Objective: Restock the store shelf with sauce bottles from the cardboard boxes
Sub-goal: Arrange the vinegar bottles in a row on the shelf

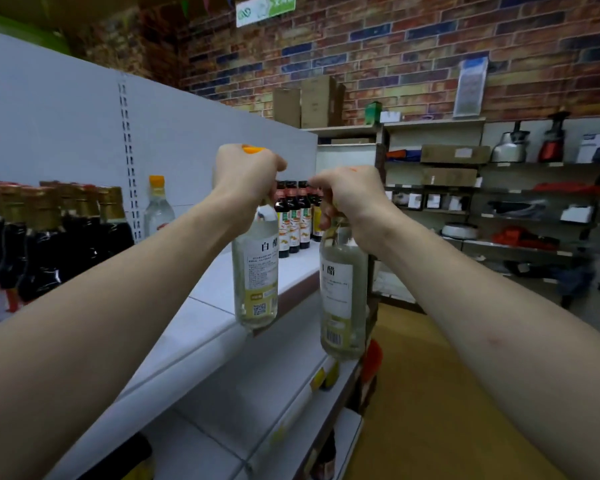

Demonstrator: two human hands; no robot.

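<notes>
A brick wall [430, 46] is seen behind a white store shelf [201, 327], on whose top board a row of dark sauce bottles [42, 244] is stood at the left. Two clear bottles are held in the air by their necks. The left bottle [255, 271] is gripped by the curled left hand [246, 174] at the board's front edge, and the right bottle [342, 299] by the curled right hand [350, 195] just beside it. A lone clear bottle [158, 209] is stood beside the dark row.
</notes>
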